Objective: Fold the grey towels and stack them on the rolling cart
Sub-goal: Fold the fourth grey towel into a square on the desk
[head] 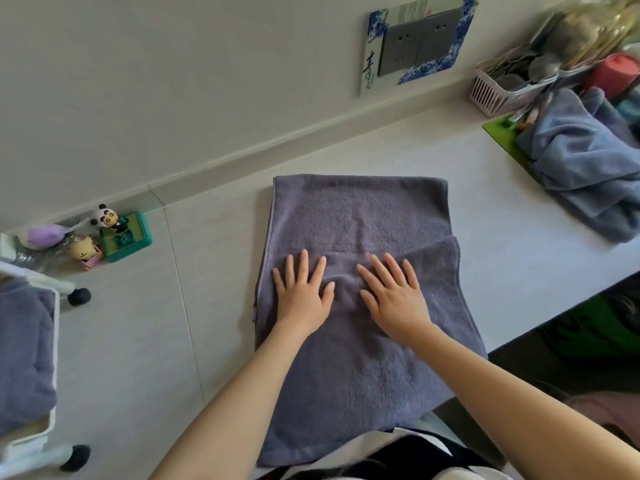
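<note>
Grey towel [356,220] lies flat on the white tabletop [214,271], its near end hanging over the table edge toward the person. Left hand [303,292] and right hand [393,299] rest palm-down on it side by side, fingers spread, grasping nothing. A fold ridge runs across the cloth at the fingertips. The fabric is plain, purplish-grey terry. More grey cloth sits in the white rolling cart [52,341] at left. A crumpled towel heap [585,164] lies far right.
</note>
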